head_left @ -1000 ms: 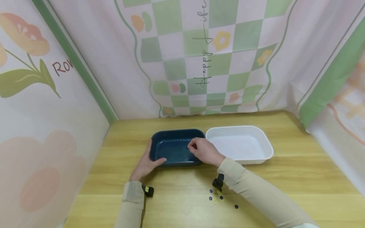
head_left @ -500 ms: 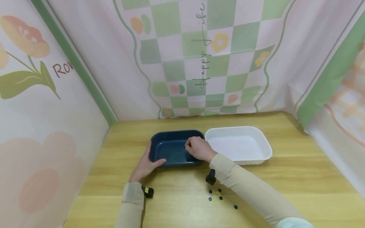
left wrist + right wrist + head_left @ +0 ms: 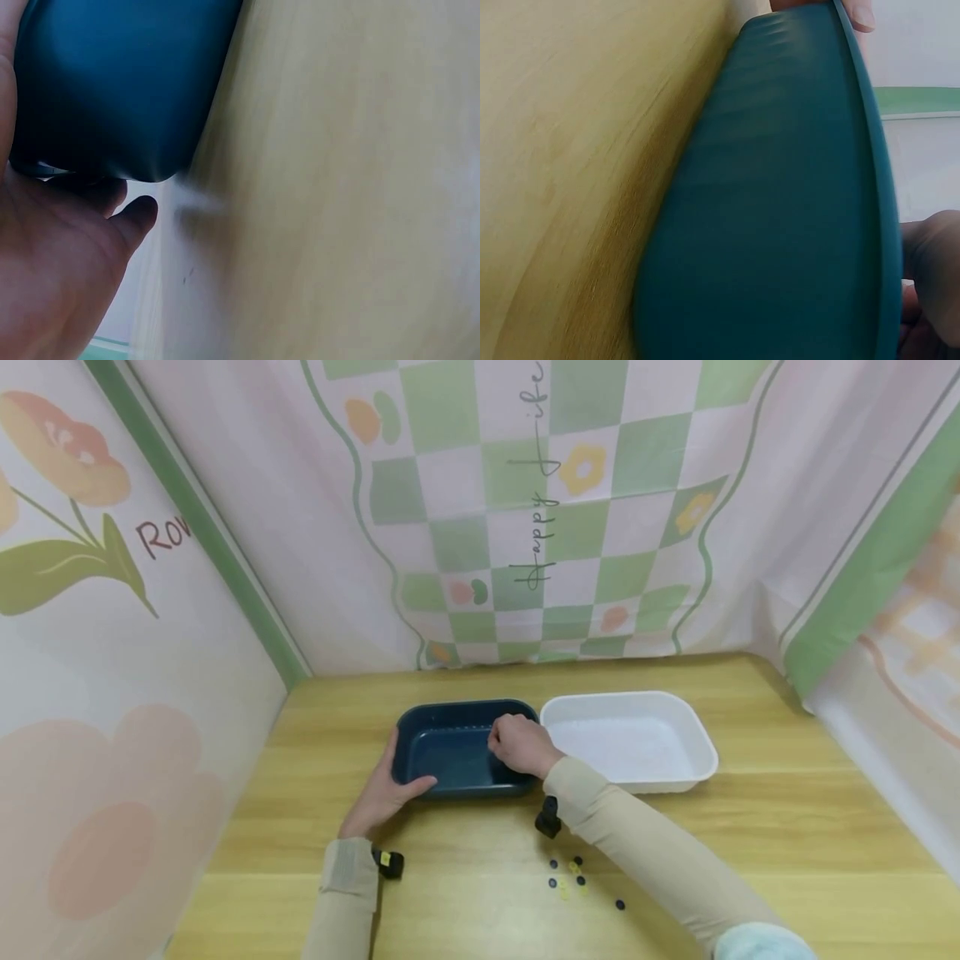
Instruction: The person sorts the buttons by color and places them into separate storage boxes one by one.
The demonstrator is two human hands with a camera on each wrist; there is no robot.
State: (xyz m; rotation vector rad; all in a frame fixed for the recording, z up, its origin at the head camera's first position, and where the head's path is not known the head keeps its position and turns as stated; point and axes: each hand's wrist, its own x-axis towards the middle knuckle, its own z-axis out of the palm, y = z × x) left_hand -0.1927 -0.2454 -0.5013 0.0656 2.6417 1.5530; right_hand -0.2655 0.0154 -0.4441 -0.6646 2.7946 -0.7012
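My left hand (image 3: 381,795) grips the left end of a dark blue rectangular tray (image 3: 468,792), thumb over the front rim and fingers along the side. In the left wrist view that hand (image 3: 52,262) lies against the end of the tray (image 3: 127,90). My right hand (image 3: 521,745) is over the right part of the tray with its fingers curled downward. In the right wrist view, the right fingers (image 3: 939,262) show beyond the tray's rim (image 3: 881,187). Their tips are hidden, so I cannot tell whether they pinch anything.
A white tray (image 3: 712,764) stands right beside the blue one. On the wooden table (image 3: 465,902) in front lie several small dark button-like discs (image 3: 620,905) and several pale yellow ones (image 3: 564,890). Patterned cloth (image 3: 540,527) hangs behind the table.
My right hand has moved slightly left over the blue tray. The small dark disc at its fingertips in the earlier frames no longer shows. The left hand keeps its hold.
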